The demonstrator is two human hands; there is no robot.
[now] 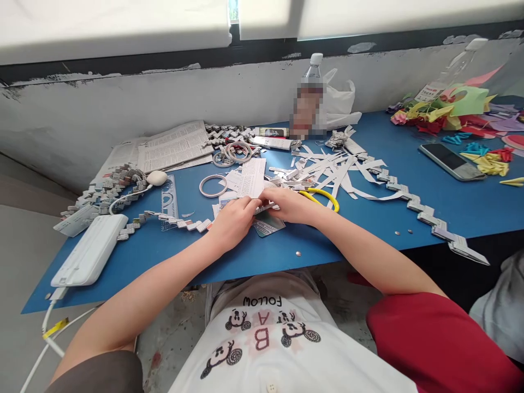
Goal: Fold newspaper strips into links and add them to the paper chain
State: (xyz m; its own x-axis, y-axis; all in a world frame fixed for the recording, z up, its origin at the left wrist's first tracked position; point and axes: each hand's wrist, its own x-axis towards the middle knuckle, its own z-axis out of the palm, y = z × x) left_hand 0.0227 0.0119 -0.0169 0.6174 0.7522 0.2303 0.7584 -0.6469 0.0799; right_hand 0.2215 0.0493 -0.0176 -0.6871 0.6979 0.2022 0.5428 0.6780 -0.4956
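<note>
My left hand [233,221] and my right hand [289,204] meet at the middle of the blue table [254,256], both pinching a small folded newspaper strip [266,207] between the fingertips. A card-like piece [268,225] lies flat under the hands. Yellow-handled scissors [325,195] rest just right of my right hand. A sheet of cut newspaper [250,179] lies just beyond the fingers. A chain of folded paper links [172,220] runs off to the left from my left hand.
A white power bank [90,250] with its cable sits at the left edge. Tape rings [213,185], a ruler [170,196], newspapers [172,144], a bottle [308,101], cut strips [339,172], a phone [451,161], coloured paper pieces [450,112] and another folded chain [434,221] lie around.
</note>
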